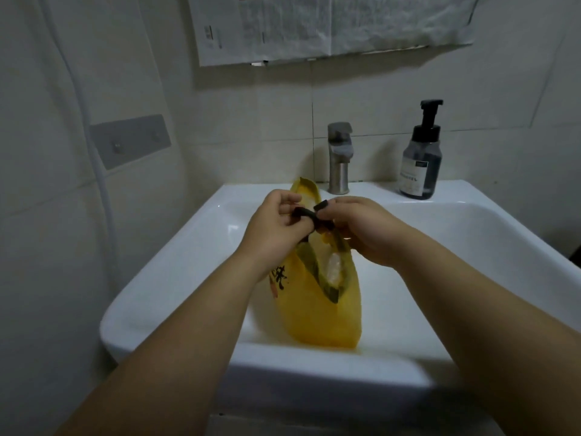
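A yellow fabric bag (320, 313) with dark printed characters and a dark green trim stands inside the white sink (176, 272). Something pale shows through its open top. My left hand (273, 231) and my right hand (367, 231) meet above the bag's mouth. Each pinches an end of the bag's dark handle strap (309, 214), whose two ends cross between my fingers.
A steel faucet (339, 158) stands at the back of the sink, a dark pump soap bottle (421, 158) to its right. Newspaper sheets (330, 23) hang on the tiled wall above. On the left wall are a white hose (100, 171) and a grey metal plate (130, 141).
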`<state>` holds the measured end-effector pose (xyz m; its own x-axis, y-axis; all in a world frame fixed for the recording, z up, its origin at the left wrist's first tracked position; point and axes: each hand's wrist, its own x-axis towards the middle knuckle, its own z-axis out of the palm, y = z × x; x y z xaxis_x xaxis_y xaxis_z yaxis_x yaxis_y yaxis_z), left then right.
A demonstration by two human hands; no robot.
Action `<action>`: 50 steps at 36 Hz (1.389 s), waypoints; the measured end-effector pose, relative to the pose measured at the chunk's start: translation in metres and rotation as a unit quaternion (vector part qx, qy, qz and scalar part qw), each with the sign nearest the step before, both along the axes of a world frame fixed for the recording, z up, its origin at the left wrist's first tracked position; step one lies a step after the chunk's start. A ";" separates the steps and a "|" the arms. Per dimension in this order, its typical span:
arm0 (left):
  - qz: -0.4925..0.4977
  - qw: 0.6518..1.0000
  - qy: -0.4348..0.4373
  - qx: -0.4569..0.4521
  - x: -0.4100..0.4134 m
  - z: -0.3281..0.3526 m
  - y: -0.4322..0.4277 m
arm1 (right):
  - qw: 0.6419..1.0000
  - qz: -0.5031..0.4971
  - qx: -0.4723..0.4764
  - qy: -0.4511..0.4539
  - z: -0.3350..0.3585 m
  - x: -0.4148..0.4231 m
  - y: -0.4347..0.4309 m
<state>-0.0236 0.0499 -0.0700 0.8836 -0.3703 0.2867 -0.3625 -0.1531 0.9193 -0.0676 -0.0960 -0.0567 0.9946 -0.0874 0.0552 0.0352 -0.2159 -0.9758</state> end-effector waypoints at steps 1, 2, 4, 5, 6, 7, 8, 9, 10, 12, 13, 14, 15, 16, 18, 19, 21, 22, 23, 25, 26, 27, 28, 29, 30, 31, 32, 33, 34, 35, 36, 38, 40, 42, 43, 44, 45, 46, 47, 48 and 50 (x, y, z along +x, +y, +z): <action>0.000 1.000 -0.001 -0.003 0.001 0.000 -0.002 | 1.000 0.011 -0.018 -0.002 0.002 0.001 0.001; 0.000 1.000 -0.004 -0.002 0.003 -0.001 -0.004 | 0.999 0.022 -0.043 0.000 0.003 0.002 0.001; 0.006 1.000 -0.026 0.014 0.006 -0.003 -0.007 | 0.996 0.031 -0.086 0.009 0.004 0.005 0.002; 0.009 0.999 -0.041 0.029 0.007 -0.005 -0.009 | 0.995 0.030 -0.093 0.011 0.004 0.007 0.001; 0.013 0.997 -0.057 0.046 0.008 -0.007 -0.011 | 0.996 0.026 -0.085 0.012 0.004 0.008 0.001; 0.019 0.995 -0.072 0.060 0.009 -0.009 -0.012 | 0.997 0.020 -0.070 0.012 0.004 0.011 -0.001; 0.027 0.993 -0.085 0.072 0.010 -0.010 -0.013 | 0.998 0.011 -0.057 0.014 0.003 0.014 -0.003; 0.033 0.991 -0.100 0.083 0.009 -0.011 -0.012 | 0.999 0.004 -0.048 0.017 0.002 0.016 -0.004; 0.034 0.989 -0.110 0.089 0.009 -0.012 -0.012 | 0.999 0.001 -0.044 0.021 0.002 0.018 -0.005; 0.017 0.989 -0.113 0.089 0.007 -0.010 -0.011 | 0.999 0.007 -0.044 0.029 0.001 0.019 -0.006; 0.003 0.990 -0.106 0.089 0.008 -0.009 -0.011 | 0.998 0.014 -0.043 0.032 0.001 0.020 -0.007; -0.009 0.990 -0.099 0.097 0.009 -0.008 -0.011 | 0.999 0.020 -0.037 0.034 0.002 0.020 -0.007; -0.018 0.989 -0.098 0.113 0.010 -0.007 -0.012 | 0.999 0.031 -0.027 0.034 0.004 0.019 -0.008; -0.021 0.986 -0.100 0.131 0.011 -0.008 -0.013 | 0.998 0.047 -0.019 0.036 0.007 0.018 -0.009; -0.022 0.982 -0.115 0.151 0.011 -0.009 -0.018 | 0.995 0.086 -0.020 0.045 0.014 0.015 -0.009; -0.012 0.980 -0.131 0.148 0.010 -0.010 -0.021 | 0.994 0.095 -0.031 0.048 0.016 0.014 -0.008; 0.017 0.979 -0.159 0.128 0.008 -0.008 -0.025 | 0.994 0.082 -0.062 0.044 0.022 0.011 -0.005; 0.032 0.978 -0.164 0.121 0.007 -0.007 -0.026 | 0.994 0.069 -0.084 0.031 0.023 0.010 -0.003; 0.047 0.977 -0.166 0.122 0.007 -0.005 -0.029 | 0.992 0.053 -0.110 0.013 0.025 0.009 -0.001; 0.069 0.973 -0.155 0.155 0.006 -0.001 -0.032 | 0.986 0.025 -0.161 -0.020 0.026 0.007 0.003; 0.070 0.973 -0.140 0.170 0.005 0.000 -0.033 | 0.983 0.014 -0.178 -0.030 0.026 0.006 0.004; 0.069 0.973 -0.125 0.180 0.003 0.002 -0.034 | 0.982 0.009 -0.184 -0.035 0.025 0.006 0.003; 0.066 0.974 -0.113 0.183 0.002 0.002 -0.034 | 0.983 0.006 -0.179 -0.037 0.024 0.006 0.003; 0.061 0.976 -0.101 0.181 0.002 -0.001 -0.034 | 0.986 0.001 -0.163 -0.040 0.023 0.006 0.002; 0.055 0.979 -0.093 0.175 0.001 -0.002 -0.034 | 0.989 -0.003 -0.138 -0.045 0.023 0.005 0.000; 0.052 0.980 -0.081 0.173 0.002 -0.004 -0.034 | 0.992 -0.009 -0.111 -0.052 0.023 0.006 -0.002; 0.044 0.981 -0.071 0.173 0.003 -0.008 -0.034 | 0.994 -0.015 -0.088 -0.057 0.022 0.008 -0.004; 0.031 0.982 -0.065 0.175 0.005 -0.010 -0.034 | 0.995 -0.021 -0.074 -0.062 0.021 0.010 -0.006; 0.020 0.982 -0.054 0.179 0.006 -0.011 -0.035 | 0.995 -0.028 -0.064 -0.066 0.020 0.012 -0.008; 0.018 0.980 -0.049 0.190 0.007 -0.011 -0.036 | 0.995 -0.034 -0.056 -0.071 0.018 0.014 -0.009; 0.018 0.976 -0.052 0.210 0.005 -0.010 -0.037 | 0.995 -0.042 -0.048 -0.074 0.017 0.016 -0.010; 0.021 0.964 -0.069 0.256 0.006 -0.011 -0.038 | 0.995 -0.054 -0.026 -0.079 0.015 0.018 -0.012; 0.030 0.956 -0.083 0.281 0.009 -0.011 -0.040 | 0.995 -0.052 -0.004 -0.082 0.014 0.019 -0.012; 0.038 0.957 -0.079 0.275 0.014 -0.015 -0.042 | 0.996 -0.042 0.012 -0.081 0.011 0.021 -0.012; 0.041 0.959 -0.086 0.265 0.016 -0.017 -0.042 | 0.996 -0.039 0.024 -0.078 0.009 0.022 -0.013; 0.042 0.961 -0.090 0.258 0.017 -0.018 -0.043 | 0.996 -0.032 0.040 -0.071 0.008 0.024 -0.014; 0.041 0.961 -0.096 0.257 0.017 -0.020 -0.043 | 0.996 -0.025 0.055 -0.064 0.007 0.024 -0.015; 0.034 0.959 -0.104 0.261 0.017 -0.022 -0.043 | 0.996 -0.019 0.067 -0.061 0.006 0.026 -0.017; 0.026 0.957 -0.113 0.266 0.017 -0.024 -0.044 | 0.995 -0.016 0.080 -0.058 0.005 0.026 -0.019; 0.023 0.955 -0.129 0.267 0.019 -0.027 -0.044 | 0.994 -0.014 0.094 -0.057 0.004 0.027 -0.020; 0.026 0.955 -0.166 0.245 0.022 -0.031 -0.045 | 0.991 0.001 0.122 -0.051 0.003 0.028 -0.019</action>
<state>-0.0018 0.0051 -0.1013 0.7946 -0.4908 0.3575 -0.6021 -0.5610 0.5681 -0.0400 -0.1153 -0.0536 0.9851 -0.1093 0.1328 0.1365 0.0271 -0.9903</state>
